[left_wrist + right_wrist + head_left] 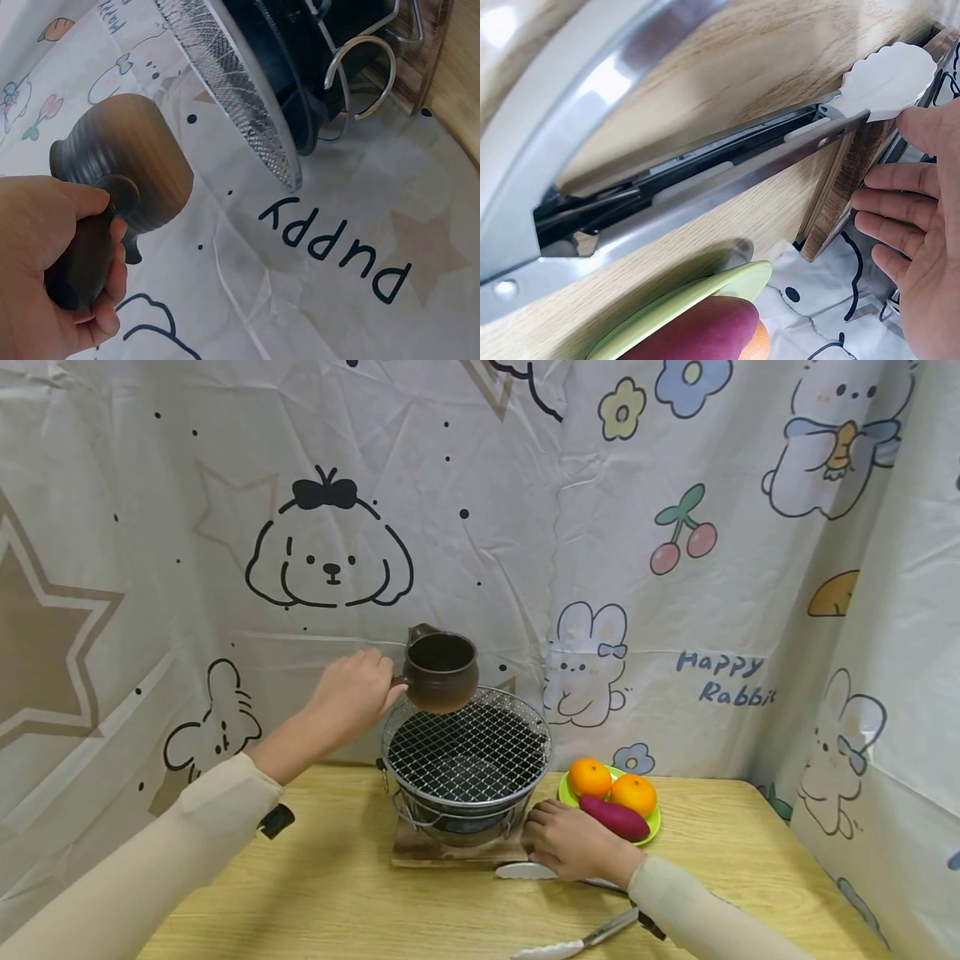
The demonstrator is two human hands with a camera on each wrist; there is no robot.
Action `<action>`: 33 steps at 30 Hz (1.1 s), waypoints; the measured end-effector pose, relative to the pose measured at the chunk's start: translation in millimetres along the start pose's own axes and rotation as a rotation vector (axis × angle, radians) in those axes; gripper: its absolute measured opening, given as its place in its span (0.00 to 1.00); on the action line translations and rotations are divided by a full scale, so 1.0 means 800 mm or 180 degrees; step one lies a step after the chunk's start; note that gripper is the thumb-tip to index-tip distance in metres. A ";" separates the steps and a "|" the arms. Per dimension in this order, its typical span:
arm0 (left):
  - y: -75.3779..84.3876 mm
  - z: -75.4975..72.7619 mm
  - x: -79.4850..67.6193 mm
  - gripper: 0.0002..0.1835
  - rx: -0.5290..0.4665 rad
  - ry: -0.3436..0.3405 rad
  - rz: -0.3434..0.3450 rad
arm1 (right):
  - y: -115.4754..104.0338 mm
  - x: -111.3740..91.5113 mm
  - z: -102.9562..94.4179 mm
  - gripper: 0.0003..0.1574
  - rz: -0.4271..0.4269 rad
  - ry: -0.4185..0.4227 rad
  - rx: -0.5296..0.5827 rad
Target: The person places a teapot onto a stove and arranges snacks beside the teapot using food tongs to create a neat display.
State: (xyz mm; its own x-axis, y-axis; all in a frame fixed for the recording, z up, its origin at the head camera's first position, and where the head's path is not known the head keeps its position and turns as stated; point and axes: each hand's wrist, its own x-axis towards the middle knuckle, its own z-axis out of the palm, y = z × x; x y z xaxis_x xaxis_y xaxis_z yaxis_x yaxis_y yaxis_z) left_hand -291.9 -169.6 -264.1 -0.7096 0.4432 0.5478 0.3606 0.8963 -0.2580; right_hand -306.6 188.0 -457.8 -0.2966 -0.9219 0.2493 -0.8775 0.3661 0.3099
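Note:
My left hand (352, 689) grips the side handle of a brown clay teapot (444, 685), holding it up above the back left of a round grill. The pot's lidless mouth shows dark inside, and its spout points toward the back curtain. Wire mesh (468, 756) covers the grill, which stands on a wooden board (442, 858). My right hand (570, 842) is at the board's right front corner, its fingers loosely extended and holding nothing. Right beside its thumb lies the white scalloped tip (891, 79) of a pair of metal tongs (727, 180), spread apart on the table.
A green plate (654, 831) to the right of the grill carries two oranges (633, 794) and a purple sweet potato (613, 818). The second white tongs tip (551, 952) lies near the table's front edge. A printed curtain (480, 568) hangs close behind the table (330, 860).

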 end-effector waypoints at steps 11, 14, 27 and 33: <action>0.010 0.030 0.000 0.19 0.0225 0.0440 0.0044 | -0.001 0.000 -0.003 0.09 0.0015 -0.0066 -0.0028; 0.011 0.034 0.000 0.20 0.0258 0.0475 0.0029 | -0.001 0.000 -0.003 0.09 0.0013 -0.0053 -0.0046; 0.013 0.049 0.004 0.21 0.0334 0.0587 0.0010 | -0.002 0.000 -0.002 0.08 -0.0015 -0.0076 -0.0057; 0.017 0.054 0.008 0.21 0.0340 0.0638 0.0033 | -0.002 0.000 -0.001 0.08 -0.0028 -0.0070 -0.0093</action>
State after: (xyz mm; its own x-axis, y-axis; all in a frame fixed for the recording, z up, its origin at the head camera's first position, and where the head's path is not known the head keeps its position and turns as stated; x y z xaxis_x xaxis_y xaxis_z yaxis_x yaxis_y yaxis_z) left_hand -317.6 -154.0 -298.2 -0.5679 0.4503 0.6890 0.2936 0.8929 -0.3415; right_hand -305.1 187.6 -457.1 -0.2973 -0.9276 0.2263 -0.8688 0.3611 0.3387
